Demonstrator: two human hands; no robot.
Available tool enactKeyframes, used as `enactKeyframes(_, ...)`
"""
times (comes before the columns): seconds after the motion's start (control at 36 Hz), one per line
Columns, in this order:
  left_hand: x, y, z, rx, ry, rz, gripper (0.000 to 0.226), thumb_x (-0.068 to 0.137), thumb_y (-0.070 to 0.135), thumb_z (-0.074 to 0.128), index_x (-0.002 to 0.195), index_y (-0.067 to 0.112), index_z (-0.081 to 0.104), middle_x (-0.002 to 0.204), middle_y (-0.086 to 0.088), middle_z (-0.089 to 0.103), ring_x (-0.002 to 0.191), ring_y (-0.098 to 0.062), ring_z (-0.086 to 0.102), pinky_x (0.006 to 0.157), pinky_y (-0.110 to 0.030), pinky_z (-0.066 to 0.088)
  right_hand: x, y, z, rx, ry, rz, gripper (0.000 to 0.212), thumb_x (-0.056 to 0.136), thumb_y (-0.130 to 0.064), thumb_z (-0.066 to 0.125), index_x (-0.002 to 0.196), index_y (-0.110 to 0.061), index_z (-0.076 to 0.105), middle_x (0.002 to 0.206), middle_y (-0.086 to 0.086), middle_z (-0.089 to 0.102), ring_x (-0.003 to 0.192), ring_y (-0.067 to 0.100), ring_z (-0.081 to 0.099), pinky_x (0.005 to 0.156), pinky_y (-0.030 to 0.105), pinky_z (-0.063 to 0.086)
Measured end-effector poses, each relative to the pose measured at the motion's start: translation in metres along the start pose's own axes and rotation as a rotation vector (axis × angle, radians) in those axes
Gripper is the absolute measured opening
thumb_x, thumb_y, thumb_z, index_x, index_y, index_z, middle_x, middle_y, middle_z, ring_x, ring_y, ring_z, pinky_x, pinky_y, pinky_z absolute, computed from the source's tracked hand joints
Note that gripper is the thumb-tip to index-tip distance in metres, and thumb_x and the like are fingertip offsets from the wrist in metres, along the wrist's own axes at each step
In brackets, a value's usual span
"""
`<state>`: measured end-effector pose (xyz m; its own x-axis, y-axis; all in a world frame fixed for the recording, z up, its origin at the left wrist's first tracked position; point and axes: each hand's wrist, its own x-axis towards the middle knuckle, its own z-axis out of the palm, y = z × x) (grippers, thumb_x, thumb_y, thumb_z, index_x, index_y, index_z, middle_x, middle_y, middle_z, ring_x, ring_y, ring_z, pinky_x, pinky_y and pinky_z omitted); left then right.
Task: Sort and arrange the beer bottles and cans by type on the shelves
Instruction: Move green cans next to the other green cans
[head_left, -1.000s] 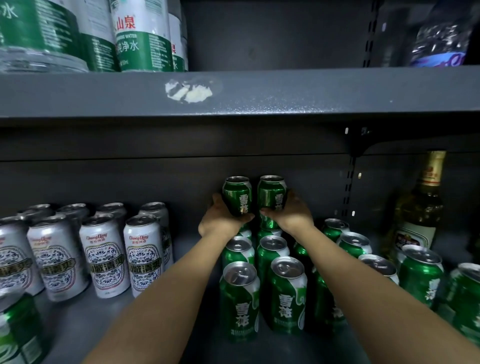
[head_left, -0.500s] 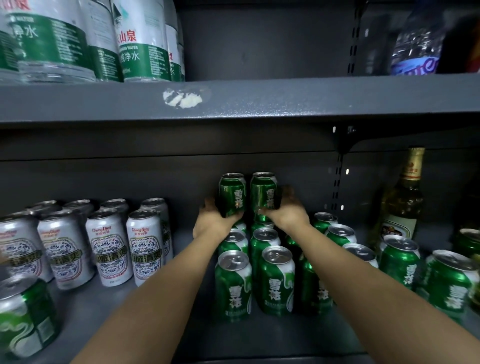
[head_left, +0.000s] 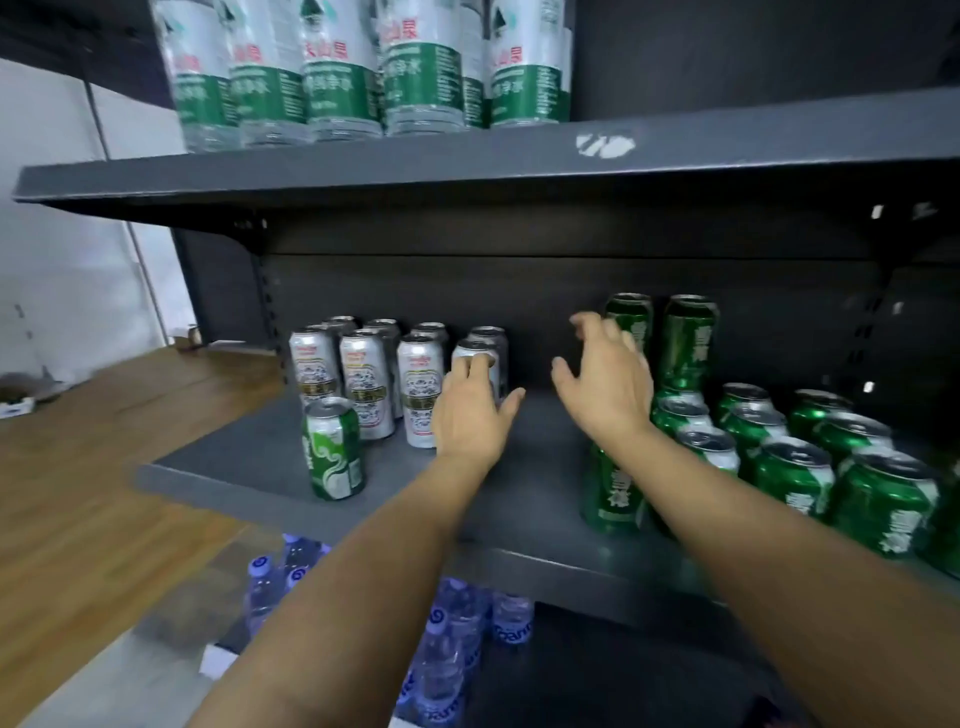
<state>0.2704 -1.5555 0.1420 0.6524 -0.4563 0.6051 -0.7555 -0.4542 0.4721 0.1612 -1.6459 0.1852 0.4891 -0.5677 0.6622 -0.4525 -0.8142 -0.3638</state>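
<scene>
On the grey middle shelf (head_left: 498, 499), several silver cans (head_left: 363, 379) stand in rows at the left. One lone green-and-white can (head_left: 335, 449) stands in front of them. Several green cans (head_left: 795, 467) fill the right side, and two more green cans (head_left: 688, 340) are stacked on top at the back. My left hand (head_left: 470, 415) lies with its fingers against the rightmost silver can (head_left: 480, 353), thumb spread away from it. My right hand (head_left: 608, 384) hovers with spread fingers just left of the stacked green cans, holding nothing.
Water bottles with green labels (head_left: 363, 67) stand on the upper shelf (head_left: 467, 161). Clear bottles with blue caps (head_left: 447, 649) sit below the middle shelf. A wooden surface (head_left: 104, 467) lies to the left. A bare strip of shelf separates the silver and green cans.
Both hands have let go of the two stacked green cans and moved left. The left hand has reached the silver cans. The view has swung left.
</scene>
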Motion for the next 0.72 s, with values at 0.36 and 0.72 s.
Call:
enactKeyframes(0.36,-0.033,-0.139,-0.103,0.065,0.288,-0.093,0.029,0.098,0.026,0.047,0.122,0.010,0.052,0.118,-0.011,0.051,0.110,-0.029,0.049,0.078,-0.043,0.045,-0.068,-0.132,0.117,0.202,-0.589,0.035,0.078,0.083,-0.046,0.070,0.144,-0.016,0.032,0.142,0.007,0.047,0.126,0.029,0.048,0.094,0.039,0.045)
enactKeyframes(0.72,-0.049,-0.221,-0.103,0.337,-0.312,-0.247,0.052,0.093,0.026,0.048,0.142,0.015,0.032,0.137,-0.010,0.042,0.129,-0.030,0.038,0.106,-0.040,0.031,-0.080,-0.196,0.165,0.313,-0.489,0.346,0.080,0.080,-0.044,0.074,0.137,-0.013,0.028,0.131,0.009,0.054,0.118,0.030,0.054,0.082,0.034,0.042)
